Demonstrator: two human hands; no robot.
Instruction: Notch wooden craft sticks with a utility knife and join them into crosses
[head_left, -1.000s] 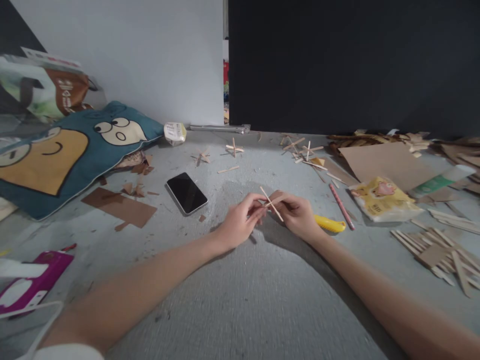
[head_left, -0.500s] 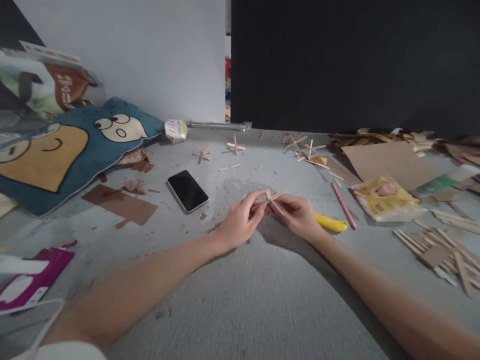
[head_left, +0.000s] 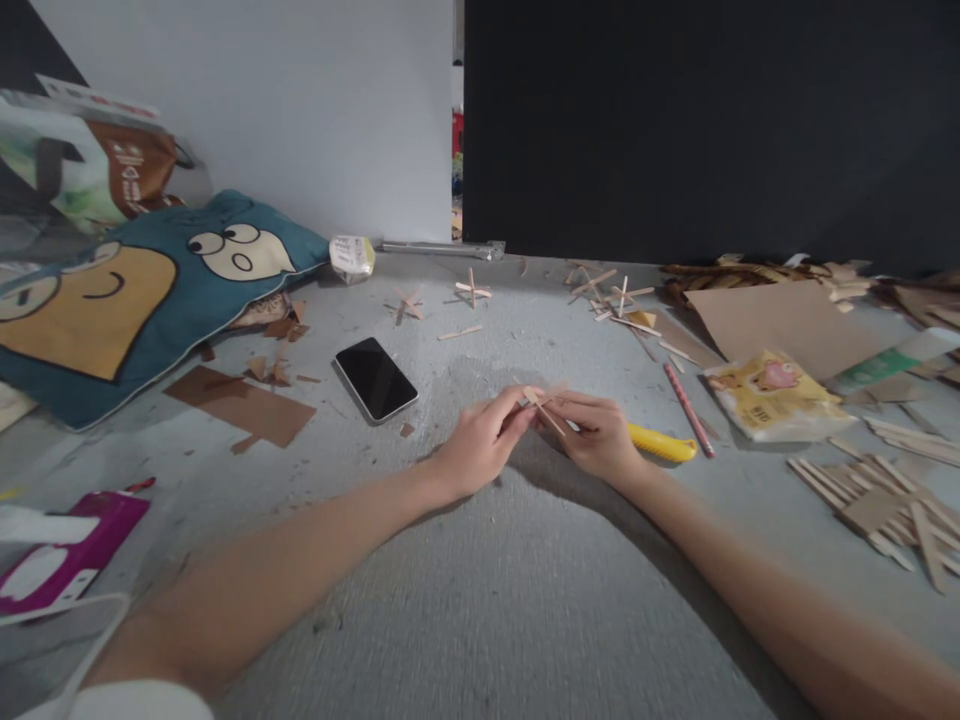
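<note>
My left hand (head_left: 480, 443) and my right hand (head_left: 600, 435) meet over the grey floor (head_left: 495, 590) at the centre. Both pinch a small cross of thin wooden sticks (head_left: 543, 405) between their fingertips, the left from the left side, the right from the right. The sticks look slightly blurred. A yellow utility knife (head_left: 661, 443) lies just right of my right hand, and a pink pencil (head_left: 687, 409) lies beyond it.
A black phone (head_left: 375, 378) lies left of the hands. A blue cartoon cushion (head_left: 127, 300) and brown cardboard scraps (head_left: 241, 406) sit further left, a purple box (head_left: 64, 560) at lower left. Stick crosses (head_left: 472, 290), a yellow packet (head_left: 772, 395), cardboard (head_left: 780, 325) and several sticks (head_left: 877, 505) lie right.
The stick cross has been turned between the fingertips and sits a little lower; both hands have stayed in place.
</note>
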